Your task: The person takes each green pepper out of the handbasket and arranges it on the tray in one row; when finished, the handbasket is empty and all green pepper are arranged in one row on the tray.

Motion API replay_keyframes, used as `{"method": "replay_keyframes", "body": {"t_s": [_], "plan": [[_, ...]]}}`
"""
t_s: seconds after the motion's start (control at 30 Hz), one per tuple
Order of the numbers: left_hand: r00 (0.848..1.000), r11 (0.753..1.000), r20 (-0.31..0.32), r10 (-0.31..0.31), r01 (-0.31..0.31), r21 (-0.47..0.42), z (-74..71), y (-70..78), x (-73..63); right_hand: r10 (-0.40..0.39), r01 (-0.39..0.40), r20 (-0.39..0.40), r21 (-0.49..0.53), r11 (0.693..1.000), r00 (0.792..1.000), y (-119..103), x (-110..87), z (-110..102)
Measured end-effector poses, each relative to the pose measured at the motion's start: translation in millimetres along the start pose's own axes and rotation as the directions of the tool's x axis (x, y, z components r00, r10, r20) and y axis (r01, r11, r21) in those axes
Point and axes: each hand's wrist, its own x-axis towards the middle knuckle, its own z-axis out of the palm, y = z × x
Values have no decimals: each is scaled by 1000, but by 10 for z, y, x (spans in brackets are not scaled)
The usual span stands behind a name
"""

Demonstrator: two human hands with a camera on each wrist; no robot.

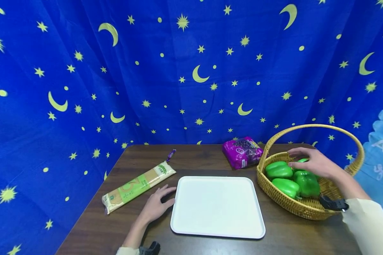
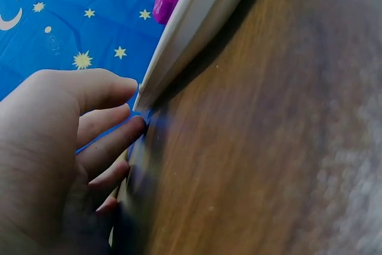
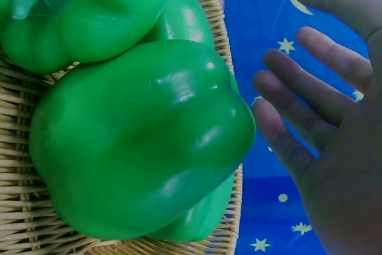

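Observation:
My left hand (image 1: 156, 205) is at the left edge of a white rectangular tray (image 1: 217, 205), fingers loosely bent. In the left wrist view its thumb and fingertips are close to the tray's rim (image 2: 191, 28); whether they touch it I cannot tell. On the right, my right hand (image 1: 316, 163) hovers over a wicker basket (image 1: 281, 203) with its fingers spread. Several green bell peppers (image 1: 306, 184) lie in the basket. The right wrist view shows a large bell pepper (image 3: 137, 141) beside the fingers, with nothing held in the hand.
A long noodle packet (image 1: 138, 186) lies slantwise left of the tray, and a small purple-wrapped item (image 1: 171, 155) is just beyond it. A purple package (image 1: 242, 152) rests at the back, left of the basket. The basket's tall handle (image 1: 312, 126) arches up. A blue star-patterned curtain (image 1: 169, 88) hangs behind the table.

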Motion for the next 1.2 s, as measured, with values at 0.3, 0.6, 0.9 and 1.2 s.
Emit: {"method": "replay_keyframes", "body": {"t_s": [0.3, 0.6, 0.9, 1.2], "plan": [[1000, 999, 17, -14, 14, 35, 17, 24, -9, -12, 13, 66, -16, 1000, 998, 111, 113, 117], [1000, 998, 16, -4, 3, 62, 47, 18, -14, -44, 43, 118, 13, 999, 992, 150, 93, 202], [999, 997, 20, -40, 38, 62, 38, 15, -1, -65, 61, 142, 35, 998, 988, 207, 129, 268], [999, 996, 9, -41, 40, 80, 40, 13, 3, -7, 11, 211, -15, 1000, 978, 194, 178, 276]]}}
